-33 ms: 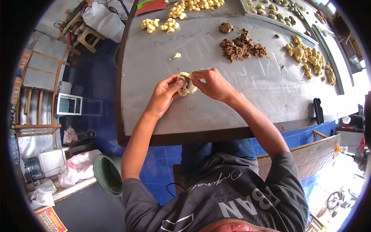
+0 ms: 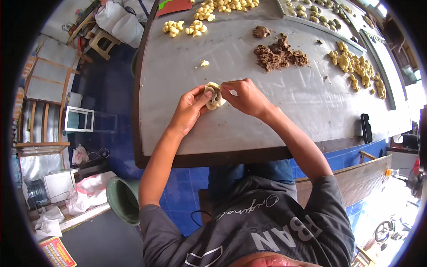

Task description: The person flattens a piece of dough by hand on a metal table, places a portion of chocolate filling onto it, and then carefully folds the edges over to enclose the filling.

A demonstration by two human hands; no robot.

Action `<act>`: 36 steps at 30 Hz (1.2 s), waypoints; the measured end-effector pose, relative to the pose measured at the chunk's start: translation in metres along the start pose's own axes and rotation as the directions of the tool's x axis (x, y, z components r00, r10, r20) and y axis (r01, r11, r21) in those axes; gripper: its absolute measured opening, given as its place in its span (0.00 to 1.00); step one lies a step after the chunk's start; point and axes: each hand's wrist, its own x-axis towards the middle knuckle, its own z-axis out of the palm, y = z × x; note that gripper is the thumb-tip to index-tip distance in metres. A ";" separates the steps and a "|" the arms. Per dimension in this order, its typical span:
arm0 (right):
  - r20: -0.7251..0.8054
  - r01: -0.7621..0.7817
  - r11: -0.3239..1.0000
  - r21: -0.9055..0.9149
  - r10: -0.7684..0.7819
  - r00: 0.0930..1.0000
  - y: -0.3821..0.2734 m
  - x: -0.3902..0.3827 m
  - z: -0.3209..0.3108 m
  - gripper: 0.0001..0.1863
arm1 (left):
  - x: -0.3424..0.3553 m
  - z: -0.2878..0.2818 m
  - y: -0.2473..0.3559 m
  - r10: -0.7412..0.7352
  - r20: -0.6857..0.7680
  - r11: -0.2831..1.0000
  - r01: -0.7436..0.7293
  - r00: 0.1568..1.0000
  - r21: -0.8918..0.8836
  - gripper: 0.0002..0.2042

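A flattened piece of pale dough (image 2: 214,102) with a dark filling inside sits in the fingers of my left hand (image 2: 189,111), thumb across its face. My right hand (image 2: 247,100) pinches the dough's upper right edge. Both hands are over the metal table (image 2: 231,133), near its front left part. A small pale lump (image 2: 204,63) lies beyond them. Farther back are a crumbly brown mass (image 2: 280,58), a smaller brown lump (image 2: 261,31), yellow dough pieces (image 2: 196,28) at the back left and more (image 2: 360,66) on the right.
A tray (image 2: 281,10) of greenish round pieces stands at the back right. A black oblong object (image 2: 366,129) lies near the right front edge. A green bucket (image 2: 120,200) is at the lower left, and a wooden bench (image 2: 342,173) runs below the table on the right.
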 end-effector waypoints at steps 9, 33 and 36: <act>-0.083 0.337 0.722 -0.605 -0.478 0.875 -0.006 0.003 0.027 0.14 | 0.002 0.005 -0.005 0.124 -0.057 0.976 -0.132 0.991 -0.173 0.19; 0.235 -0.383 0.740 0.553 0.303 0.924 0.003 0.005 0.008 0.19 | -0.005 0.011 0.003 0.288 -0.145 0.947 -0.304 0.947 -0.105 0.17; 0.215 -0.381 0.738 0.556 0.315 0.924 0.005 0.004 0.020 0.18 | -0.001 0.014 -0.001 0.375 -0.227 0.925 -0.378 0.899 0.028 0.16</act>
